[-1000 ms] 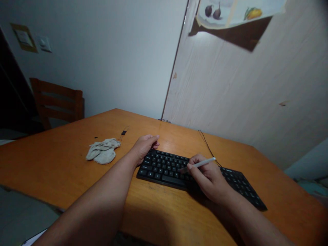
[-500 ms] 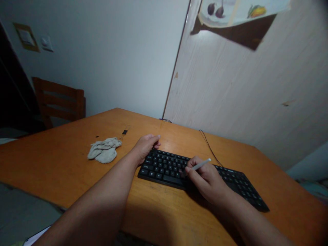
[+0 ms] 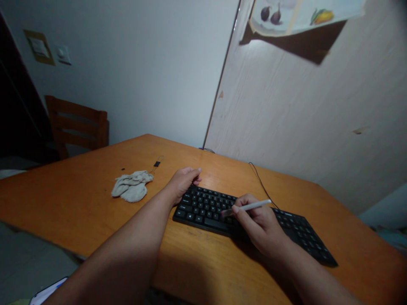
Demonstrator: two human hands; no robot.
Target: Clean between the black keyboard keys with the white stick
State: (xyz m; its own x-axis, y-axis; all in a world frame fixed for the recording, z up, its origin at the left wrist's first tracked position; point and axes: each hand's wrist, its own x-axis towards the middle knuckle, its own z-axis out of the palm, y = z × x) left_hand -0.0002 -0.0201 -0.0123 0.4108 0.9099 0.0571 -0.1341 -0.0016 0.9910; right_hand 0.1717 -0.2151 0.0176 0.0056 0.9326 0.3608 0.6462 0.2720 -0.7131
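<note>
A black keyboard [image 3: 206, 212] lies at a slant on the wooden table. My left hand [image 3: 184, 182] is closed at its far left corner, with the thumb pointing right and the lower fingers partly hidden. Over the middle keys, my right hand [image 3: 257, 220] pinches a slim brush [image 3: 256, 205] with a white handle. The brush is held like a pen. Its small, slightly pinkish tip points left and down at the keys; whether it touches them is hard to tell.
Left of the keyboard lie crumpled grey-white cloth gloves [image 3: 132, 186] and a small black tag [image 3: 157, 164] on a loop. A thin black cable [image 3: 262, 184] runs behind the keyboard. A wooden chair [image 3: 78, 123] stands beyond the table's left side. At lower left is part of a phone [image 3: 47, 292].
The brush has tilted flatter, its handle end swinging right, and its tip has shifted slightly left. My left hand stays on the keyboard's corner. The whole view has shifted slightly.
</note>
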